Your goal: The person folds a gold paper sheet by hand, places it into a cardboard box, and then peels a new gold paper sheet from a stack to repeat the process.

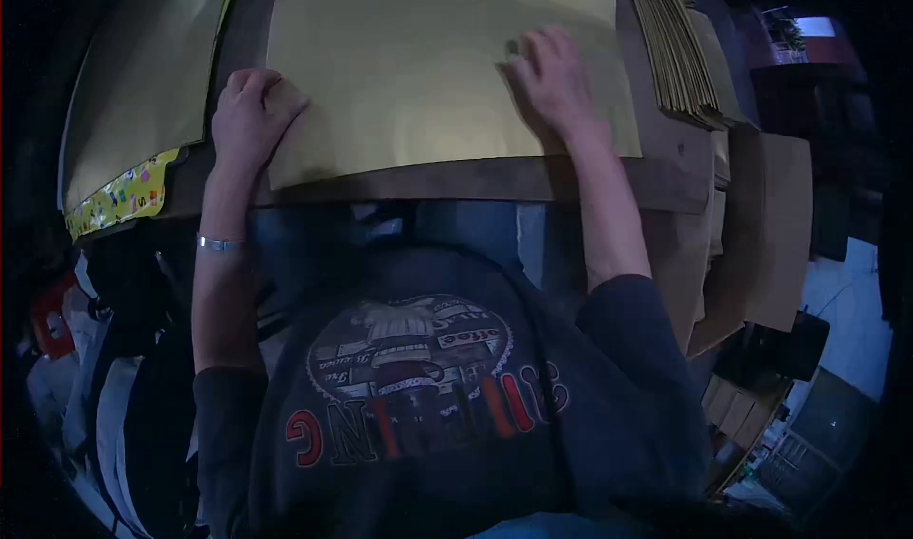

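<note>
A large gold paper sheet [428, 83] lies flat across the table in front of me. At its left edge is my left hand [249, 119], fingers curled and thumb pressed against the sheet's margin. Over the right part of the sheet, my right hand [553, 78] has its fingers bent and drawn together. A small dark object [513, 48] shows at those fingertips, too small to name, and the hand casts a shadow on the paper.
More gold sheets [143, 83] lie at the left, with a yellow patterned sheet [124, 195] under their near edge. A stack of folded gold paper pieces [673, 54] stands at the right. Below it is an open cardboard box [766, 225]. The brown table's [656, 182] front edge runs before me.
</note>
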{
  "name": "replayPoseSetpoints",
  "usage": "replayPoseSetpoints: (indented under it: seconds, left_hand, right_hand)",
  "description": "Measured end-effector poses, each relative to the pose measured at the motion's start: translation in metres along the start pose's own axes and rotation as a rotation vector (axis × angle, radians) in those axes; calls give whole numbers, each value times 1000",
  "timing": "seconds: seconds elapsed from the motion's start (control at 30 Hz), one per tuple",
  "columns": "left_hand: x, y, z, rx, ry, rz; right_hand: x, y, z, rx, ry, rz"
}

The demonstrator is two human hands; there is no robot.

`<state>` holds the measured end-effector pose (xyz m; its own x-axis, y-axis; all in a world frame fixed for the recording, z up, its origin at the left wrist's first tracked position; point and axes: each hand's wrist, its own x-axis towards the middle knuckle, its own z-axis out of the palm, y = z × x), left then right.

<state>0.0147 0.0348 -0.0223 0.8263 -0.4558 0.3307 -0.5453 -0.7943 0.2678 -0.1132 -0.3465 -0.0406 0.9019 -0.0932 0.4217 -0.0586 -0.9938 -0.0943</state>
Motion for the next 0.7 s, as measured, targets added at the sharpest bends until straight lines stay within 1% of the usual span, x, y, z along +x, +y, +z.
replayPoseSetpoints:
  seconds: [0.07, 0.13, 0.17, 0.2, 0.23, 0.27, 0.3, 0.33, 0.4, 0.47, 0.5, 0.53, 0.6, 0.63, 0.67, 0.7]
  left_hand:
    - [1, 0, 2, 18, -12, -5]
    - [1, 5, -4, 10, -57, -37]
    - [0, 4, -3, 9, -44, -30]
    - [0, 3, -3, 10, -29, -23]
    - [2, 2, -3, 26, -64, -45]
    - [0, 1, -2, 22, -52, -43]
    - [0, 0, -1, 16, -38, -34]
    - [1, 4, -9, -67, -101, -58]
    - [1, 3, -4, -16, -70, -63]
    - [-1, -3, 1, 5, 26, 36]
    - [-1, -5, 4, -3, 65, 79]
    - [-6, -3, 5, 12, 22, 14]
    - [-8, -9, 13, -23, 77, 51]
    - [-8, -8, 10, -73, 26, 23]
    - [-8, -9, 11, -77, 34, 42]
    - [-8, -11, 14, -60, 40, 46]
  right_hand:
    - [16, -68, -14, 152, -259, -163]
    - [17, -103, 11, 205, -264, -325]
    - [21, -114, 19, 218, -327, -326]
    - [27, -118, 24, 221, -308, -311]
    - [33, -119, 29, 224, -288, -295]
    - [43, -114, 35, 216, -300, -292]
    - [50, -109, 38, 198, -289, -242]
    - [59, -102, 40, 172, -271, -187]
    - [76, -83, 46, 122, -298, -132]
    - [91, -61, 48, 76, -362, -46]
    - [97, -50, 53, 68, -340, -12]
    - [105, -41, 56, 61, -318, 21]
    - [115, -24, 57, 32, -353, 117]
    - [121, -14, 56, -2, -350, 151]
    - [125, -4, 54, -25, -403, 193]
    - [127, 8, 55, -25, -389, 245]
